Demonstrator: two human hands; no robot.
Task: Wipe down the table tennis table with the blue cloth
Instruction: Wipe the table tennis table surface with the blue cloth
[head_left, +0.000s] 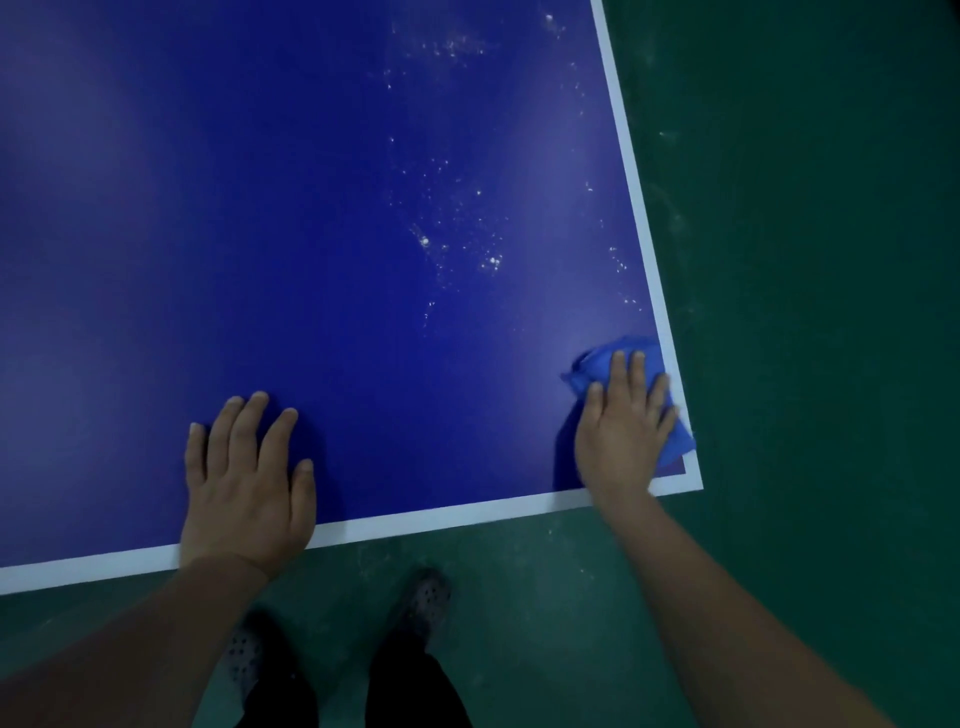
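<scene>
**Fingers flat on cloth and worktop at the near right corner**

Fingers (631, 371) of the right hand (621, 441) lie straight and slightly spread on top of the blue cloth (597, 366), pressing it down onto the worktop (260, 208) rather than curling round it. The cloth is bunched, showing beyond the fingertips and along the outer side of the hand, and it sits in the near right corner of the worktop, reaching onto the white edge line (631, 208) that runs up the right side. The heel of that hand lies across the white line (441, 519) along the near edge.

The left hand (249, 488) rests palm down on the bare blue surface, well apart from the cloth, its fingers straight and fanned, holding nothing; its wrist crosses the near white line. Both forearms reach in from the bottom of the view.

White specks and smears (457, 249) are scattered over the right part of the worktop, beyond the cloth, thinning out toward the far end near the right edge. The left part of the surface shows soft, pale reflections.

Around the worktop lies a dark green floor (805, 312) with faint pale marks. Below the near edge, between the forearms, stand two dark perforated shoes (423, 603) and dark trouser legs (410, 691); the left shoe is partly hidden and dim.
</scene>
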